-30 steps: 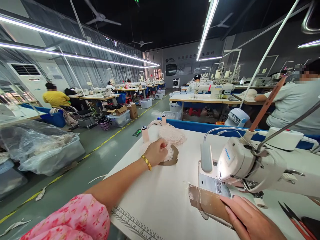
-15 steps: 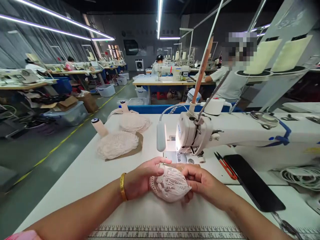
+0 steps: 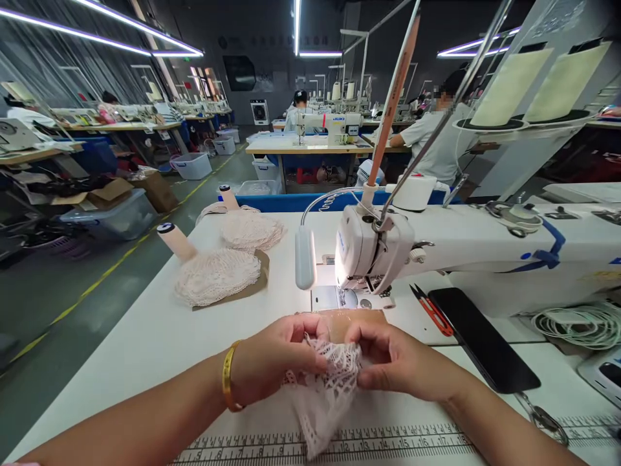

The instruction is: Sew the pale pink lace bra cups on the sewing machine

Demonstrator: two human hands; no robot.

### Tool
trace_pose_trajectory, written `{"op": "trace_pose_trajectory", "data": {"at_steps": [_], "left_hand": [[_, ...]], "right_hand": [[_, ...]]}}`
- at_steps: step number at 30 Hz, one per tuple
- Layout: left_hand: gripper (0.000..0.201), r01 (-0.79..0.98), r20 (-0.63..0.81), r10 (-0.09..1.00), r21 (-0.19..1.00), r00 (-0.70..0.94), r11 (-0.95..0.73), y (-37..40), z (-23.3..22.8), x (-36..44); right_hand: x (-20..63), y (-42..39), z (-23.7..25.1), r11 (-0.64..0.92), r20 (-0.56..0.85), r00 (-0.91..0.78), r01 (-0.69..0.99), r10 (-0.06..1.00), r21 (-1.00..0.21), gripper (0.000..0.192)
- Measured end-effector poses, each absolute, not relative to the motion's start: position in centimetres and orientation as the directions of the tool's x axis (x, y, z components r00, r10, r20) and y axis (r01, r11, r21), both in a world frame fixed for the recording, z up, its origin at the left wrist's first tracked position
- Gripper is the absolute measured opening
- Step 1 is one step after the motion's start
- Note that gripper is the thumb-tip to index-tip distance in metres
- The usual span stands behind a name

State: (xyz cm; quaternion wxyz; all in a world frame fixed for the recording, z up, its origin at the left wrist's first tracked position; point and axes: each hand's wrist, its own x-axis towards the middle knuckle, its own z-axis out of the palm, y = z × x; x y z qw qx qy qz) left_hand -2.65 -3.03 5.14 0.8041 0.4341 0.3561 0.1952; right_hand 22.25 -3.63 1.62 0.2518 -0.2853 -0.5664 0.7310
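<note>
Both hands pinch one pale pink lace piece just above the white table, in front of the sewing machine. My left hand, with a gold bangle on the wrist, grips its left edge. My right hand holds its upper right edge. The lace hangs down loosely between them over the printed ruler along the table's front. A brown cardboard piece lies flat just behind my fingers, under the machine's needle area.
Two stacks of lace pieces and two thread cones sit at the far left of the table. Red-handled snips and a black phone lie to the right. Coiled cable is far right. Other workers sit at machines behind.
My left hand came back from the lace stack with a piece and my right hand joined it; since half a second ago the bunched lace has been spread and now hangs down.
</note>
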Motion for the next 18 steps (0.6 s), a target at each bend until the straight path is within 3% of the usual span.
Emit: {"op": "trace_pose_trajectory", "data": {"at_steps": [3,5,8,11,15,18], "left_hand": [[0.055,0.086,-0.467,0.450,0.761,0.761,0.644,-3.0,5.1,-3.2],[0.055,0.166,-0.459,0.425,0.807,0.781,0.566,-2.4,4.5,-2.8],[0.046,0.238,-0.378,0.587,0.922,0.715,0.305,-1.0,3.2,-1.4],[0.032,0.339,-0.250,0.750,0.940,0.612,0.037,-0.2,2.3,-0.5],[0.022,0.403,-0.109,0.823,0.902,0.557,-0.154,-0.3,1.8,-0.5],[0.021,0.392,0.007,0.838,0.882,0.546,-0.263,-0.7,1.3,-0.6]], "right_hand": [[22.2,-3.9,1.2,-0.261,-0.203,-0.709,0.028,0.675,-0.965,0.054],[22.1,-3.8,0.9,-0.190,-0.204,-0.647,0.093,0.735,-0.977,0.049],[21.8,-3.3,0.8,-0.023,-0.128,-0.509,0.207,0.851,-0.978,0.039],[21.6,-3.1,0.9,0.077,-0.073,-0.419,0.329,0.905,-0.941,0.026],[21.4,-3.4,0.7,0.206,0.021,-0.357,0.487,0.934,-0.849,0.022],[21.2,-3.7,0.4,0.323,0.126,-0.382,0.511,0.915,-0.796,0.022]]}}
